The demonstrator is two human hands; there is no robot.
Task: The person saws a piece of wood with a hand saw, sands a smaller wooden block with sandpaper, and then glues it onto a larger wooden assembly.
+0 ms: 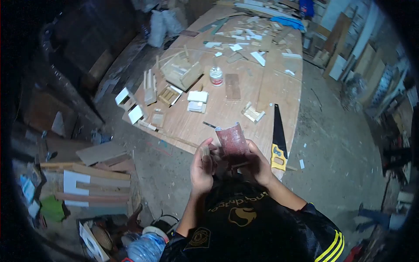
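Observation:
A curled, reddish-brown sheet that looks like sandpaper (pixel 232 140) stands up in front of my chest. My right hand (pixel 259 165) grips it along its right side. To the left of the sheet, my left hand (pixel 201 169) is closed with its fingers bent around a small, pale wooden piece (pixel 205 151), mostly covered by the fingers. Shadow hides the lower part of the sheet and some of the fingertips. Beyond the hands, a small wooden frame (pixel 253 112) lies on the wooden table (pixel 214 118).
A handsaw (pixel 278 139) with a yellow handle lies at the table's right edge. A white glue jar (pixel 216 76) stands near an open wooden box (pixel 181 70). White blocks (pixel 197 101) sit left of centre, and many offcuts cover the far end. A plastic water bottle (pixel 146 248) is on the floor.

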